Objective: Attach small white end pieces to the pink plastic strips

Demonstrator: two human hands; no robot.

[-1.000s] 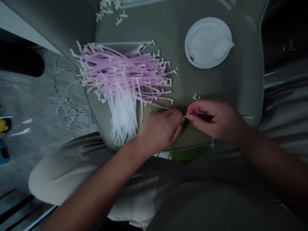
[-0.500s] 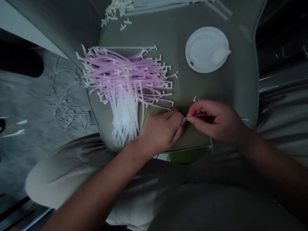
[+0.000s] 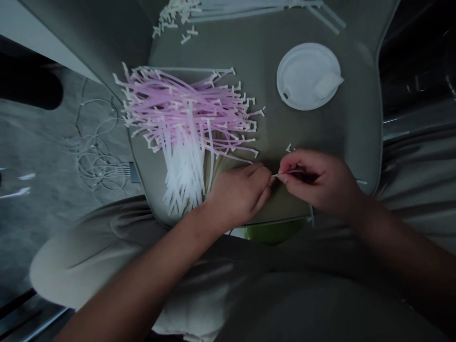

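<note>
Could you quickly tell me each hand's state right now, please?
Left hand: closed; what it holds is mostly hidden.
Right hand: closed, pinching a thin pink tube.

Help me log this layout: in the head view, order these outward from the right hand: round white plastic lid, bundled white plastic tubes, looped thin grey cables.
1. White lid, beyond the right hand
2. White tubes, beside the left hand
3. Grey cables, floor, far left

Dim, cool grey light. The white tubes (image 3: 185, 175) near nine o'clock and a white disc (image 3: 302, 73) toward one look brightest; glare streaks the floor (image 3: 53, 156) at far nine. Shadow sinks my clothing (image 3: 278, 294) at six and my right forearm (image 3: 399, 242) toward four. Between my left hand (image 3: 240, 194) and right hand (image 3: 322, 178), the thin tube (image 3: 275, 175) looks soft.
</note>
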